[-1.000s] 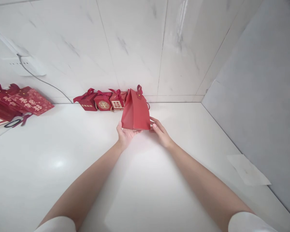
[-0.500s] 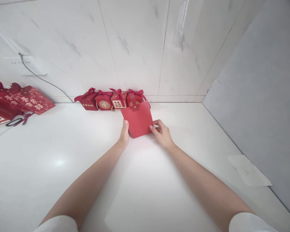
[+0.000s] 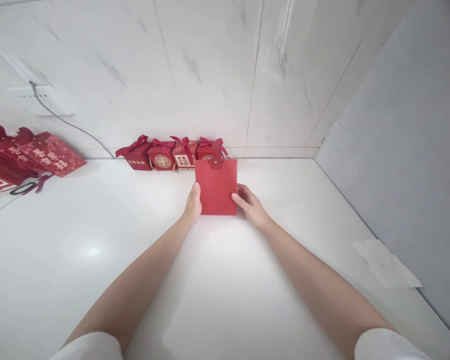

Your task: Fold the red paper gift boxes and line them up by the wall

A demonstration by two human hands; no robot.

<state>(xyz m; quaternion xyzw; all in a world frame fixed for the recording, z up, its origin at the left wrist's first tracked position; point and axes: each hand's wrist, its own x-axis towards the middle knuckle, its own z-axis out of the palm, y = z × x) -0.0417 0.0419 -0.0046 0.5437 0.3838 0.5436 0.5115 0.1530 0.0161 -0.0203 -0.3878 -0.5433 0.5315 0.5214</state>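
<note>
Between my hands is a plain red gift bag [image 3: 218, 187], upright and square to me, with a scalloped tab and small gold stud at its top edge. My left hand [image 3: 193, 201] grips its left side, thumb along the edge. On the other side my right hand [image 3: 249, 202] pinches the right edge, thumb in front and the fingers partly hidden behind. Just behind the bag, a row of red gift boxes with ribbon bows stands by the wall; the box [image 3: 209, 150] at the right end is partly covered by it.
More red bags [image 3: 50, 155] with gold lettering and a red box [image 3: 3, 175] lie at the far left beside black-handled scissors [image 3: 22, 189]. A grey cable [image 3: 73, 125] runs down the tiled wall. A white paper sheet [image 3: 388, 264] rests on the white table's right edge.
The red bag has turned from a tilt to straight upright, its top swinging to the right. Both hands have kept hold of its sides.
</note>
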